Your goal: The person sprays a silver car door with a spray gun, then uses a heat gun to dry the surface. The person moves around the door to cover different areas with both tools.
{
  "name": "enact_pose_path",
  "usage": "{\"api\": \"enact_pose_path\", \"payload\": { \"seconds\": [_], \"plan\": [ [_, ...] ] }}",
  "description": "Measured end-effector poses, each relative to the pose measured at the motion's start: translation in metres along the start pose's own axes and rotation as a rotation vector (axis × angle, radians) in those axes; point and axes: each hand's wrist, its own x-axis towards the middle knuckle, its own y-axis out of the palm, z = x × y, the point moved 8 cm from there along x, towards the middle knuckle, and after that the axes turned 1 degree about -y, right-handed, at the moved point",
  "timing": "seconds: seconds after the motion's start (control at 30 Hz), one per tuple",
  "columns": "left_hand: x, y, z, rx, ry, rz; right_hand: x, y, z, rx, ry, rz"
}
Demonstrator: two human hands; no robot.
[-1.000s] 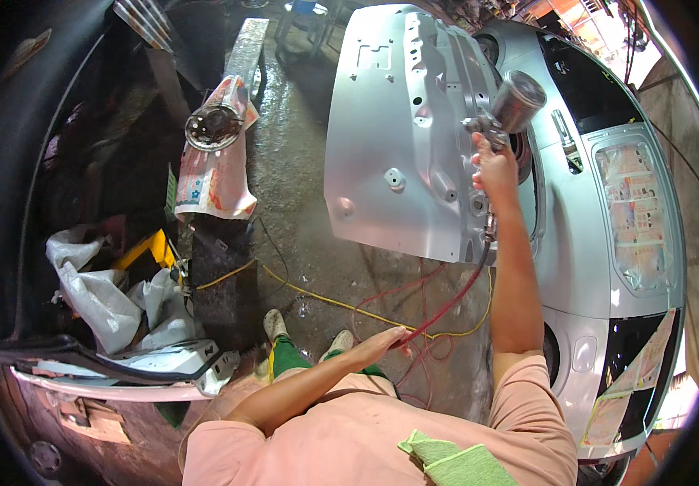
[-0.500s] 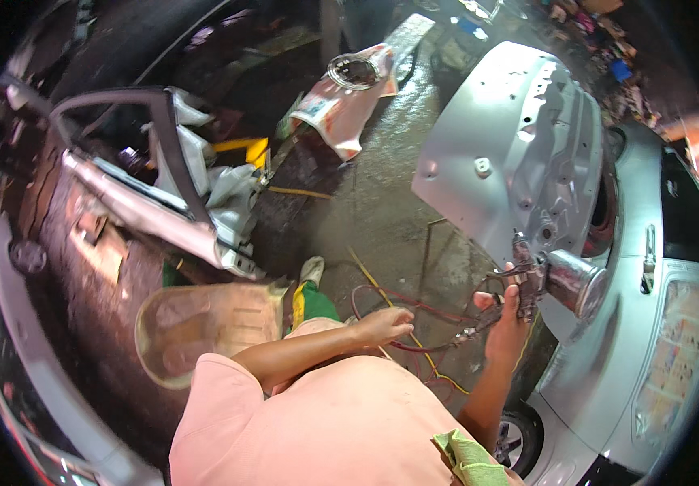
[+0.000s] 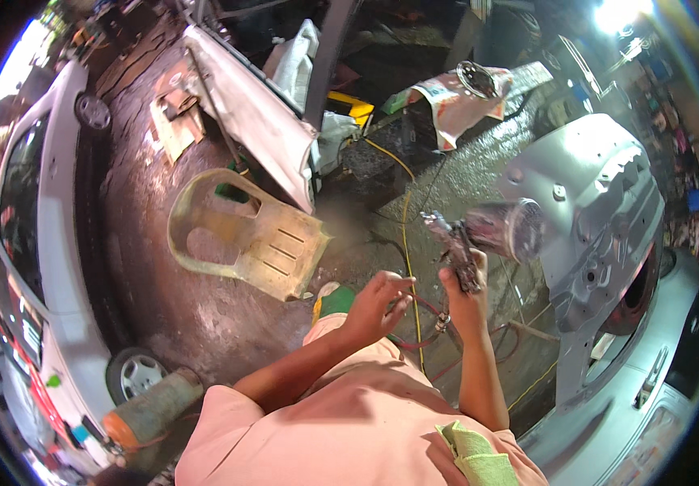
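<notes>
My right hand [image 3: 468,301] is wrapped round the handle of a spray gun [image 3: 456,243], held up in front of me. A stained metal cup [image 3: 511,228] is fixed to the gun and points to the right. My left hand [image 3: 375,309] is raised in front of my body with its fingers apart and nothing in them. Just beyond its fingertips runs a yellow line [image 3: 411,279] on the floor. A reddish hose [image 3: 422,304] passes between my hands, with a metal fitting near my right wrist. To the right stands a silver car-body panel [image 3: 576,190] with holes and ridges.
A yellowed plastic chair [image 3: 305,253] lies at centre left. Beyond it rests a white car door [image 3: 256,97]. A masked part [image 3: 455,109] stands at the back. A white car [image 3: 62,211] is far left, a silver car [image 3: 633,397] right. A gas cylinder [image 3: 151,411] lies lower left.
My view has swung right to left, bringing the chair and white car further in. The spray gun has turned and moved left, closer to my left hand. My left hand's fingers have spread.
</notes>
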Motion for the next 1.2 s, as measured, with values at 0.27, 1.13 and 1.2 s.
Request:
{"api": "enact_pose_path", "payload": {
  "seconds": [0.27, 1.13, 1.2],
  "plan": [
    [-0.033, -0.111, -0.024, 0.202, 0.164, -0.498, -0.036, 0.125, 0.055, 0.114, -0.061, 0.312],
    [-0.212, -0.240, 0.036, 0.179, -0.001, -0.771, -0.124, 0.293, 0.137, -0.252, -0.346, 0.582],
    [-0.252, -0.208, 0.090, 0.093, -0.177, -0.694, -0.096, 0.323, 0.120, -0.389, -0.437, 0.677]
  ]
}}
